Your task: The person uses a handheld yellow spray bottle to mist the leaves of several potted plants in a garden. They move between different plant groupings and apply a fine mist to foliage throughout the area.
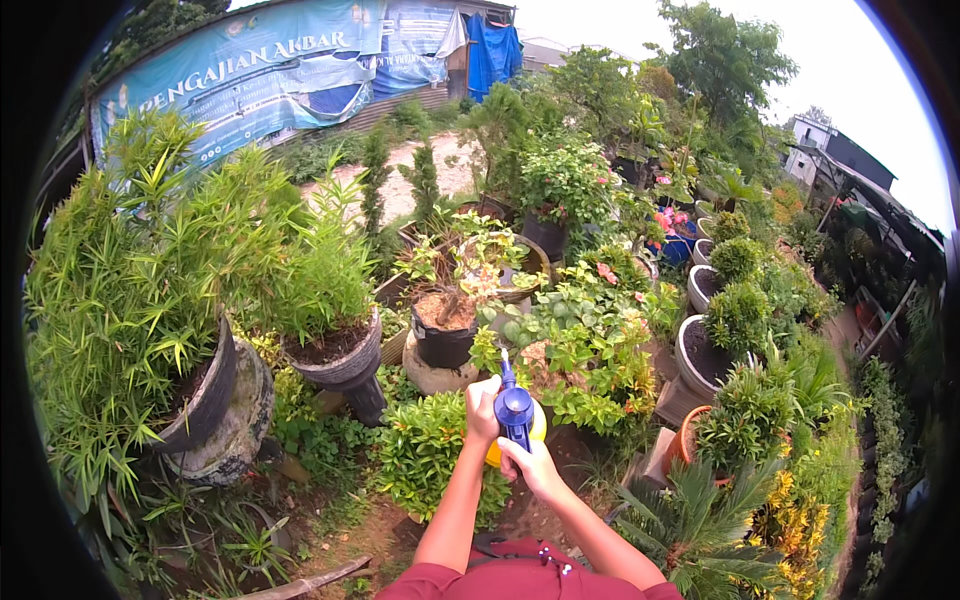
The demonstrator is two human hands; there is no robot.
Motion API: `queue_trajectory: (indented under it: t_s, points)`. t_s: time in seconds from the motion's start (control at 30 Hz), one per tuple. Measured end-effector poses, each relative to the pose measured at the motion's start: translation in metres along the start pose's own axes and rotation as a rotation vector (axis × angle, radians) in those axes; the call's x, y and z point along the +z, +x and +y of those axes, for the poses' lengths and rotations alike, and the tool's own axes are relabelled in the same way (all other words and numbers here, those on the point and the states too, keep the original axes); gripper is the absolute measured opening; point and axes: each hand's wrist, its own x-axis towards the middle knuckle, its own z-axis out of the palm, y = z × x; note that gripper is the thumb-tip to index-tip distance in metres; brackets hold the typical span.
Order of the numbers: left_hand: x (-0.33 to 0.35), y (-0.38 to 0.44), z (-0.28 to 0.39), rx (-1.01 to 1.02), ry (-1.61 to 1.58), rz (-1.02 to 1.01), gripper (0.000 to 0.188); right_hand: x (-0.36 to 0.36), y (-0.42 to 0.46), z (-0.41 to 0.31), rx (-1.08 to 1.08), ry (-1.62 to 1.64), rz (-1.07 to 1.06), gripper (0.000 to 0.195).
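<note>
A pump sprayer with a blue head and a yellow bottle is held out in front of my chest. Its pale nozzle tip points away from me, toward the plants. My left hand grips the sprayer's left side near the head. At the rear of the head, my right hand is closed around the blue handle. Beyond the nozzle stands a black pot holding a thick-stemmed plant with sparse pale leaves. A leafy bush grows just left of my forearms.
Bamboo-like plants fill the left side, some in a stone-like pot. White pots line the right, with an orange pot nearer. A cycad-like plant spreads low right. A wooden pole lies on the ground.
</note>
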Motion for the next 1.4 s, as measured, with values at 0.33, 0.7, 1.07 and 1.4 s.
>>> queue_trajectory:
  t_s: [0.33,0.7,1.07,1.4]
  points:
    - [0.017,0.012,0.033,-0.263,-0.319,0.006,0.040,-0.001,0.001,0.012,-0.007,0.002,0.082,0.037]
    - [0.002,-0.002,-0.001,-0.244,-0.272,-0.115,0.032,0.009,0.004,0.027,-0.005,0.026,0.077,0.034]
    - [-0.012,-0.003,0.011,-0.287,-0.279,-0.036,0.038,0.017,0.007,0.033,-0.015,-0.040,0.001,0.038]
    - [-0.028,-0.022,-0.015,-0.280,-0.191,-0.121,0.041,0.021,0.001,0.041,-0.010,-0.005,0.001,0.037]
